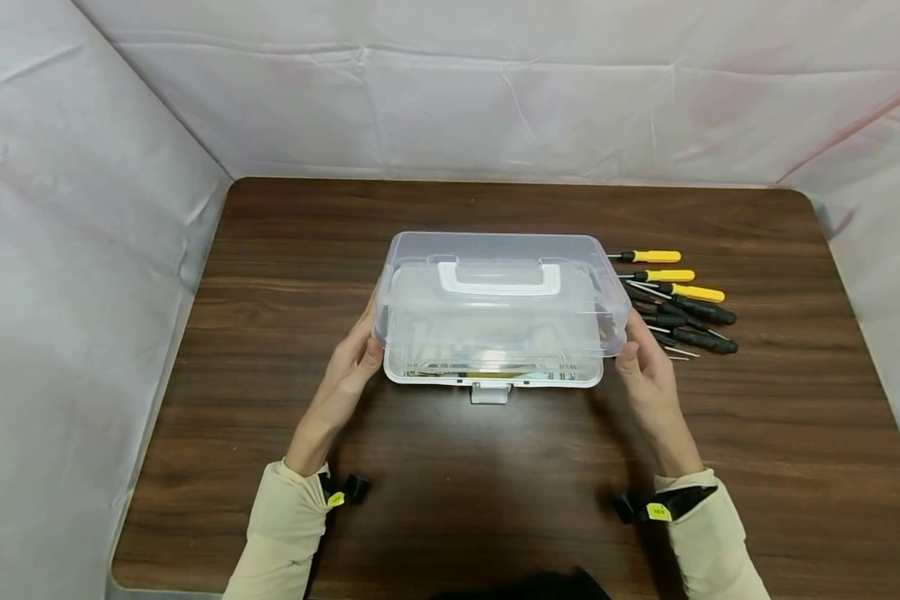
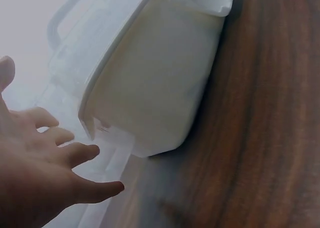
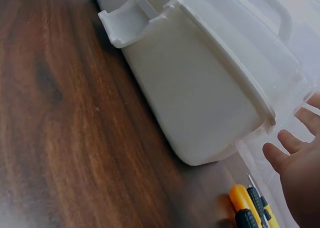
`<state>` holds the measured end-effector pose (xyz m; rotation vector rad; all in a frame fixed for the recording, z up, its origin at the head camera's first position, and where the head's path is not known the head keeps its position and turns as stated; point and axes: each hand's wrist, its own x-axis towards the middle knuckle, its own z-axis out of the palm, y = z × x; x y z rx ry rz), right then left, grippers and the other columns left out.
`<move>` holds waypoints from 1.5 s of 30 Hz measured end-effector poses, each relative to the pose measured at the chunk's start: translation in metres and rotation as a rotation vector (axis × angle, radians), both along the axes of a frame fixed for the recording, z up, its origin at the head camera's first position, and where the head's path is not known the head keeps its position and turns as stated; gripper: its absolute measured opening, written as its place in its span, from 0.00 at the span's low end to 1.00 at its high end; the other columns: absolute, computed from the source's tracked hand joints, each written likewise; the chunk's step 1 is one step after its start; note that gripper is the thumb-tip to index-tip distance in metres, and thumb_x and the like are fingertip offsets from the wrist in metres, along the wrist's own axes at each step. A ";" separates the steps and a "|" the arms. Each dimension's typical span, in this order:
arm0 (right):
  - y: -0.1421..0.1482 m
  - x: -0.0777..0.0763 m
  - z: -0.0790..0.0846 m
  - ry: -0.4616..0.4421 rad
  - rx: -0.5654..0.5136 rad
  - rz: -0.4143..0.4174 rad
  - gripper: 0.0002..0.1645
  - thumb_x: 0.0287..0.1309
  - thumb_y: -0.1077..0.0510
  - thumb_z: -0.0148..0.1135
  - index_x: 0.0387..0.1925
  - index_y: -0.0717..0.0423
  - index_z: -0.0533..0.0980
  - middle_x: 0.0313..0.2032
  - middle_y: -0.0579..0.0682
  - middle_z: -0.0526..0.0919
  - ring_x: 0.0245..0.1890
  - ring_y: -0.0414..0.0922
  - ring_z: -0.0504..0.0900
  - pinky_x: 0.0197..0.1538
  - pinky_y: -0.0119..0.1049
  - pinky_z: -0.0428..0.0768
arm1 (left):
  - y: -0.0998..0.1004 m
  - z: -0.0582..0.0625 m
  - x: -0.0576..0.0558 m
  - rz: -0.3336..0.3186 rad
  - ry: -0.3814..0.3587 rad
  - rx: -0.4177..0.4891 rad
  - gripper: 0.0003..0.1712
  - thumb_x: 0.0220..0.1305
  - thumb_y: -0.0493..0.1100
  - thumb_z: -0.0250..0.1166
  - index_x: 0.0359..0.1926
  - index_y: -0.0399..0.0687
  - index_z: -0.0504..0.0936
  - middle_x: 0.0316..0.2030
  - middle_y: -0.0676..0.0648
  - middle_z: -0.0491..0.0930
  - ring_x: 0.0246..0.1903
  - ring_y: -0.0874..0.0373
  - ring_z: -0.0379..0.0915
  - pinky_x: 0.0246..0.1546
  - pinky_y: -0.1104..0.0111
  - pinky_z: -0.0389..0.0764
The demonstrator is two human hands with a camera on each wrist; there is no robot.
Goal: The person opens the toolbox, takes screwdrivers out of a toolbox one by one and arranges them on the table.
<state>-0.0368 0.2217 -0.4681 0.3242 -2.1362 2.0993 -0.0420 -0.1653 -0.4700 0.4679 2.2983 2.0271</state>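
A clear plastic lid (image 1: 420,250) with a white handle (image 1: 498,288) stands tilted partly up over a white toolbox (image 1: 495,384). The front latch (image 1: 489,394) hangs unfastened below the rim. My left hand (image 1: 352,367) is at the lid's left end, thumb in front, its fingers spread out along the clear plastic in the left wrist view. At the opposite end, my right hand (image 1: 648,371) lies against the lid with fingers extended. Through the front gap, something yellow (image 1: 491,375) shows inside the box; the rest of the contents is blurred by the lid.
Right of the box lie several screwdrivers, some with yellow handles (image 1: 697,292) and some with black handles (image 1: 705,341). Their left ends are partly hidden by the lid and right hand. The brown wooden table (image 1: 270,275) is bordered by white sheeting (image 1: 450,117).
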 end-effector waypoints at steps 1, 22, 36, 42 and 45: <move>0.000 0.001 -0.001 -0.004 0.004 0.004 0.36 0.79 0.44 0.52 0.78 0.60 0.64 0.75 0.48 0.70 0.71 0.39 0.70 0.72 0.25 0.66 | 0.000 0.000 0.001 -0.004 -0.009 -0.001 0.40 0.79 0.69 0.46 0.82 0.60 0.55 0.84 0.56 0.45 0.84 0.57 0.38 0.83 0.57 0.43; 0.004 0.017 -0.010 -0.057 0.281 -0.013 0.32 0.81 0.54 0.48 0.81 0.47 0.59 0.80 0.43 0.63 0.78 0.34 0.61 0.74 0.20 0.60 | -0.006 -0.009 0.011 -0.070 -0.100 -0.031 0.47 0.72 0.70 0.53 0.84 0.71 0.44 0.84 0.61 0.42 0.83 0.54 0.41 0.80 0.53 0.53; 0.007 0.027 -0.020 -0.010 0.441 -0.033 0.35 0.75 0.64 0.55 0.80 0.51 0.62 0.81 0.42 0.59 0.80 0.33 0.55 0.75 0.19 0.56 | -0.009 -0.021 0.017 -0.075 -0.125 -0.041 0.46 0.74 0.59 0.58 0.84 0.70 0.44 0.84 0.57 0.45 0.82 0.54 0.48 0.73 0.80 0.61; 0.004 0.028 -0.022 -0.004 0.427 -0.030 0.36 0.74 0.67 0.55 0.79 0.51 0.63 0.82 0.47 0.58 0.81 0.35 0.55 0.74 0.19 0.59 | -0.009 -0.026 0.019 -0.063 -0.129 -0.055 0.46 0.75 0.53 0.59 0.84 0.69 0.45 0.84 0.56 0.42 0.82 0.55 0.46 0.74 0.81 0.59; 0.002 0.028 -0.022 -0.016 0.441 -0.052 0.37 0.74 0.67 0.56 0.79 0.49 0.63 0.82 0.47 0.59 0.81 0.35 0.55 0.75 0.19 0.58 | -0.008 -0.025 0.019 -0.057 -0.131 -0.058 0.46 0.75 0.52 0.59 0.84 0.68 0.45 0.84 0.55 0.42 0.83 0.54 0.45 0.74 0.80 0.59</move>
